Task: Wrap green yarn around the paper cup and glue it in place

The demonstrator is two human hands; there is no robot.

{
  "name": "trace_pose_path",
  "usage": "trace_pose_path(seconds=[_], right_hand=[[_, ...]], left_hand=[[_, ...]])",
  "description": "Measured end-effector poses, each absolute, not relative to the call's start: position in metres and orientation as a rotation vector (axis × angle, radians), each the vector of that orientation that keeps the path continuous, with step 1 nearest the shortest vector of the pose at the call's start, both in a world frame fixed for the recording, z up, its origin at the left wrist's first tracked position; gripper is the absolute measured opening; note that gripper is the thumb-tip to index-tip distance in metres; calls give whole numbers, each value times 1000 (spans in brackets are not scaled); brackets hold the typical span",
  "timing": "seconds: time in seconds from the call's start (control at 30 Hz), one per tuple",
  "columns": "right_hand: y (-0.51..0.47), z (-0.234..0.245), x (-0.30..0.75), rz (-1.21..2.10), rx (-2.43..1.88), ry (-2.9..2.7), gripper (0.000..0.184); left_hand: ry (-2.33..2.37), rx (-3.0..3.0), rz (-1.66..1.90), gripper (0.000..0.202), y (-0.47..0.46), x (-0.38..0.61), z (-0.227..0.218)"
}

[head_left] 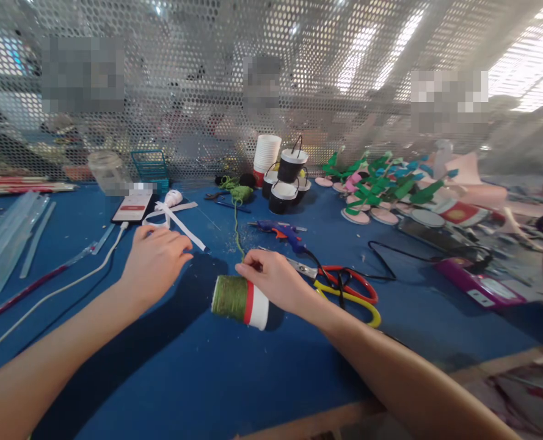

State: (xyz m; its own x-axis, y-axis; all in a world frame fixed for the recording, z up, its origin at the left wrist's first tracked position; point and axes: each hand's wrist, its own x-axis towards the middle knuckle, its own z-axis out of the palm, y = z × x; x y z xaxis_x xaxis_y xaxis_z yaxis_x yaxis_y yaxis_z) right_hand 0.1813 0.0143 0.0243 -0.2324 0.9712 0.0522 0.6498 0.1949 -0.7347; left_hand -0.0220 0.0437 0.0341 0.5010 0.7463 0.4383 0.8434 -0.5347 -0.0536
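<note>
A paper cup (258,307) lies on its side in the middle of the table, part of it wrapped in green yarn (231,298) beside a red band. With thumb and fingers pinched together, my right hand (271,275) holds the yarn strand at the cup's upper side. That strand runs back to a loose green yarn ball (242,194). My left hand (156,260) is over the table to the left of the cup, fingers loosely bent and apart, nothing visible in it. Just beyond it lies white ribbon (186,227).
Red-and-yellow-handled scissors (351,293) and a blue glue gun (280,232) lie right of the cup. A phone (134,205) with a white cable is at left, near clear glue sticks (10,238). Black buckets (283,197), white cups (266,153) and green-leaved crafts (376,189) stand behind.
</note>
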Motion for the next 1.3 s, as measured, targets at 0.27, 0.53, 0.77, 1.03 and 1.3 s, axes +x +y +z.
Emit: trace_pose_path(seconds=[0.27,0.53,0.77,1.03,1.3], right_hand=[[15,19,180,803,-1455,-1955,21],[16,20,182,868,-1423,-1935,18],[24,12,189,1111,-1292,-1830,17],[26,11,189,1137,-1321,-1809,19],[27,9,190,1141,-1322,-1818,17]], left_hand=[[-1200,-3091,-554,50,21,-3,28],[-1308,-3246,-455,83,10,3,19],[-1020,-3163,-554,70,6,5,14],[-883,-3093,-468,74,5,6,12],[-881,-3127,-466,68,4,7,12]])
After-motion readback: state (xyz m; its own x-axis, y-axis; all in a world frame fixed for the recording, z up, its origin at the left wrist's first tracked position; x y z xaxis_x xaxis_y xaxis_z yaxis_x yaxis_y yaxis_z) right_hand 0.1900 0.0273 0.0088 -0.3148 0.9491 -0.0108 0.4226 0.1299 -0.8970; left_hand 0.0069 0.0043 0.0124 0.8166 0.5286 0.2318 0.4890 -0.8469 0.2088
